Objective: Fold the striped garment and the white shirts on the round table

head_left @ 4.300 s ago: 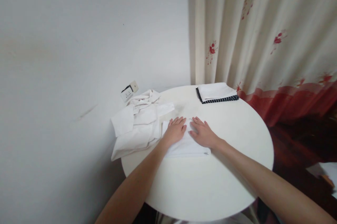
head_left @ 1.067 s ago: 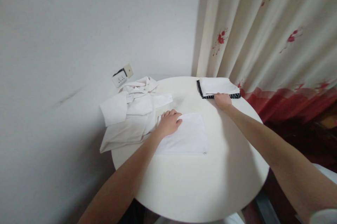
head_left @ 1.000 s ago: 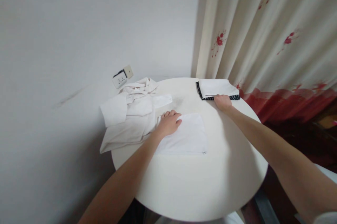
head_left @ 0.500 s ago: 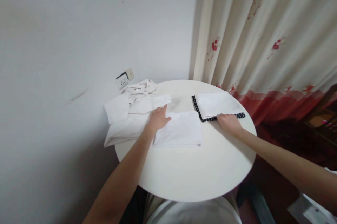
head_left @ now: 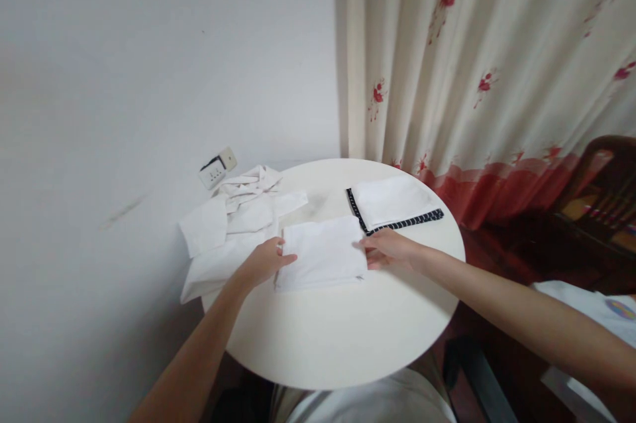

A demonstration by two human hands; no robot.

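Note:
A folded white cloth [head_left: 322, 252] lies flat on the round white table in front of me. My left hand [head_left: 265, 260] holds its left edge, thumb over the top and the other fingers at the side. At the opposite edge my right hand [head_left: 388, 248] pinches the cloth in the same way; its lower fingertips are partly hidden. Just beyond the right hand lies a second folded white cloth [head_left: 395, 199], stacked on a black-and-white patterned folded cloth [head_left: 422, 219]. To the left sits a loosely heaped white garment [head_left: 218, 260], its fabric rumpled.
The round table [head_left: 342, 343] stands against a white wall with a socket [head_left: 213, 172]. Behind it hangs a cream curtain [head_left: 412, 78] with red flowers. A wooden chair [head_left: 596, 191] is at the right, and a dark armrest [head_left: 477, 376] is near my right side.
My left hand has moved from the heaped garment's edge to the middle cloth's left edge. My right hand has left the patterned stack and come to the right edge. The view has turned right.

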